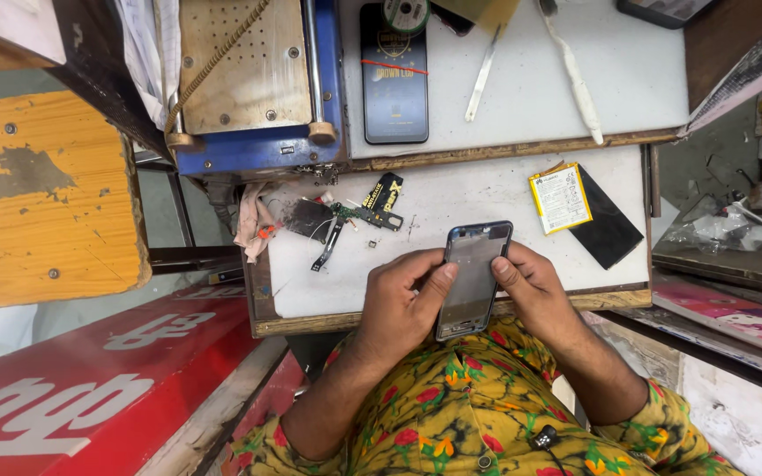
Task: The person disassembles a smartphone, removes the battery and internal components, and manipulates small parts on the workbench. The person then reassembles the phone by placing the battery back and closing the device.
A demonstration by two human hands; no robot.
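1. The white worktop (522,198) fills the middle, with a raised shelf behind it at twelve o'clock, so loose parts lie flat and within reach
2. The blue machine (262,79) with a perforated metal plate sits at eleven o'clock on the shelf, back from the hands
3. A dark phone (394,75) lies flat on the shelf at twelve o'clock, well apart from the work
4. The phone frame (474,280) is held tilted above the worktop's near edge, stripped side up, probably so its inside can be seen
5. The left hand (403,308) and right hand (531,295) each clasp a long edge, thumbs on its face
6. The battery (560,198) lies at two o'clock, on a black panel
7. Small circuit pieces (346,220) are scattered at ten o'clock beside a rag
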